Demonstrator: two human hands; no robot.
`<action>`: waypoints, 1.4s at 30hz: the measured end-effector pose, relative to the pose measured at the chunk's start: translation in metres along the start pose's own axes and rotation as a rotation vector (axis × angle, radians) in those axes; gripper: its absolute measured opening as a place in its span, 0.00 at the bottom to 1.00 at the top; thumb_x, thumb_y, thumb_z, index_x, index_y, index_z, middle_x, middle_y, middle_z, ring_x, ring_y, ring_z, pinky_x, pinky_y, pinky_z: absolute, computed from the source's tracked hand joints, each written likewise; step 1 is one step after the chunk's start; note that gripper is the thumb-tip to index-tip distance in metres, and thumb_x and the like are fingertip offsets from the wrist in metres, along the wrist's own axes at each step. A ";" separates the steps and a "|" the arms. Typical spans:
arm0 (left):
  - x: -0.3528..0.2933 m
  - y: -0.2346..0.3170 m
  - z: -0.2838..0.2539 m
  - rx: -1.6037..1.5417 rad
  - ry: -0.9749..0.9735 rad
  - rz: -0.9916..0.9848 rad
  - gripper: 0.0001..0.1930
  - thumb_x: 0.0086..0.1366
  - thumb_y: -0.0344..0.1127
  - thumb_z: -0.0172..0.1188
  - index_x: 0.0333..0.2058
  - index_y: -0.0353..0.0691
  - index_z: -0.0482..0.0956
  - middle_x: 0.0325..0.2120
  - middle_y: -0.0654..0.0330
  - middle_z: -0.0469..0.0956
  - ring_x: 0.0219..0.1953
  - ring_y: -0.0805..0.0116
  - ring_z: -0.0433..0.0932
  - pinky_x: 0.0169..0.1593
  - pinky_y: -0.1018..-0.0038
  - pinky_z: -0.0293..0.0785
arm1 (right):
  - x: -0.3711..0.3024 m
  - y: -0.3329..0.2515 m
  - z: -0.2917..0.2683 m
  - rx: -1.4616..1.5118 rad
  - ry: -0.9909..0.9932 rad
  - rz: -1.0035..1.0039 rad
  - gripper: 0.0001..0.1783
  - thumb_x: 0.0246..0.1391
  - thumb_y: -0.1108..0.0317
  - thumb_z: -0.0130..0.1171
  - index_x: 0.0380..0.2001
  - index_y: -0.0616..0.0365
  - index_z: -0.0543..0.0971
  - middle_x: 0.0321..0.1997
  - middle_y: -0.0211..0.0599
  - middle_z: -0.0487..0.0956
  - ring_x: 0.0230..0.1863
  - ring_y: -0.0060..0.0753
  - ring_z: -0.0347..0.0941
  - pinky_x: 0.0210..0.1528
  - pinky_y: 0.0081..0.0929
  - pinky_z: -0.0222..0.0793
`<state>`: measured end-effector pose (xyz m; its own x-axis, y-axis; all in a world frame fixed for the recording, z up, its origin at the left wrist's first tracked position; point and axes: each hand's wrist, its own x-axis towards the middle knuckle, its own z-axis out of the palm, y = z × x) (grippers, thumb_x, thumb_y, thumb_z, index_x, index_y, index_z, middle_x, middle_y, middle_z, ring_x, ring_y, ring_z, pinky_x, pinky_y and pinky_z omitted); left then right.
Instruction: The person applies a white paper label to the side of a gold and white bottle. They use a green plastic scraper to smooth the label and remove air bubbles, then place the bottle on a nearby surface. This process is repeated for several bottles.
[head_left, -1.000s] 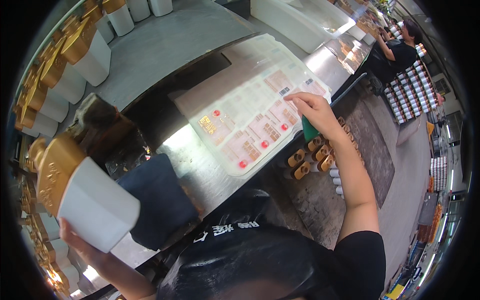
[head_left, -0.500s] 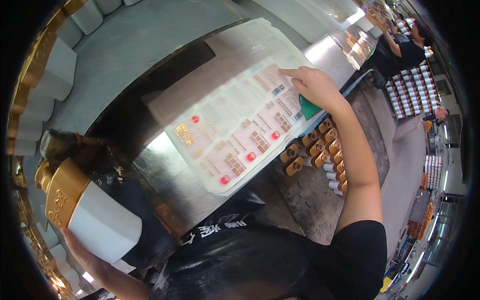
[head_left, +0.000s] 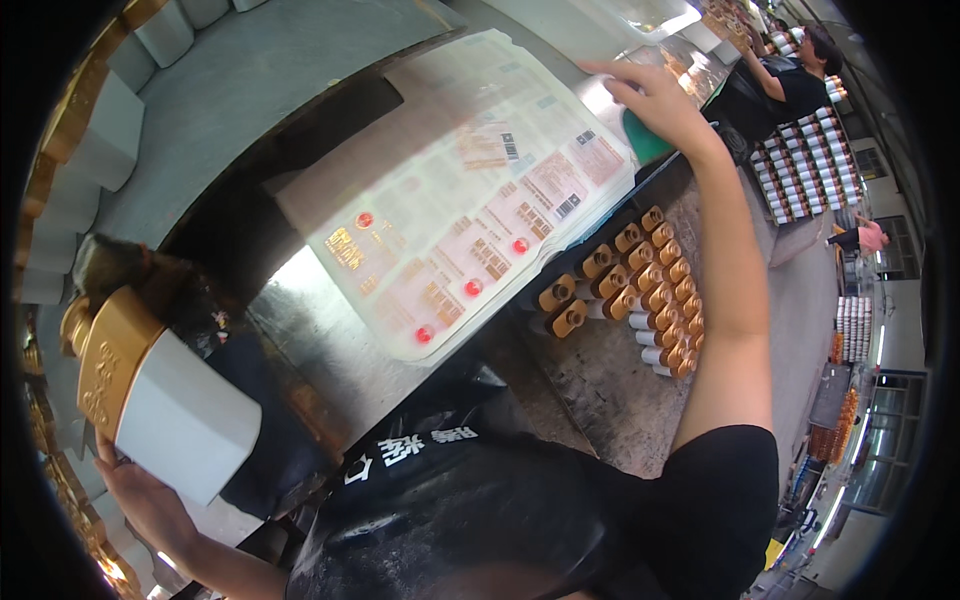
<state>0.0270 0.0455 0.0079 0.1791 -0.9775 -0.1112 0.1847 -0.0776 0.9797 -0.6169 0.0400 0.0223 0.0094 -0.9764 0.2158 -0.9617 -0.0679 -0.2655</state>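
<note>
My left hand [head_left: 148, 505] holds a white bottle [head_left: 190, 420] with a gold shoulder and cap from below. The bottle lies tilted at the left, and some of the fingers are hidden by it. Just past the right edge of a stack of translucent label sheets [head_left: 400, 235], my right hand [head_left: 655, 105] is raised with its index finger and thumb stretched out. A flat green piece with a rounded edge, like a scraper [head_left: 645, 138], is tucked under its curled fingers. On the top sheet are gold print, red dots, barcodes and a small tilted label [head_left: 487, 145].
The sheets lie on a metal bench [head_left: 300, 310]. Below it, several small gold-capped bottles [head_left: 650, 280] stand in rows at the right. Large white bottles [head_left: 105, 130] line the far left. A dark cloth bundle [head_left: 125, 265] sits behind the held bottle. A co-worker [head_left: 790, 85] is at the upper right.
My right hand has lifted off the label sheet and moved up and to the right, taking the green scraper along. The left hand stays at the bottle. The whole view has shifted a little.
</note>
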 end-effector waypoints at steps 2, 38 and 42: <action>-0.004 -0.003 -0.002 -0.075 -0.004 0.012 0.30 0.74 0.52 0.37 0.63 0.34 0.55 0.61 0.55 0.62 0.62 0.64 0.62 0.65 0.67 0.56 | -0.012 -0.012 -0.012 0.035 -0.129 0.195 0.17 0.57 0.66 0.51 0.49 0.52 0.80 0.39 0.38 0.82 0.35 0.28 0.76 0.43 0.24 0.71; 0.001 -0.039 -0.011 0.075 0.088 0.129 0.15 0.68 0.32 0.51 0.50 0.30 0.71 0.41 0.60 0.77 0.41 0.77 0.76 0.46 0.80 0.73 | 0.161 -0.102 0.139 0.067 -0.708 -0.062 0.23 0.40 0.54 0.68 0.40 0.50 0.79 0.36 0.30 0.78 0.41 0.31 0.74 0.46 0.27 0.66; -0.001 -0.039 -0.017 0.075 0.104 0.130 0.15 0.69 0.32 0.50 0.50 0.30 0.71 0.41 0.60 0.76 0.42 0.77 0.76 0.48 0.79 0.72 | 0.167 -0.111 0.143 0.133 -0.786 -0.031 0.20 0.41 0.54 0.67 0.37 0.50 0.80 0.37 0.33 0.80 0.42 0.32 0.75 0.46 0.29 0.66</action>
<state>0.0358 0.0524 -0.0332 0.2962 -0.9551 0.0048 0.0814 0.0303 0.9962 -0.4696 -0.1449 -0.0461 0.2737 -0.8288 -0.4879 -0.9177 -0.0732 -0.3905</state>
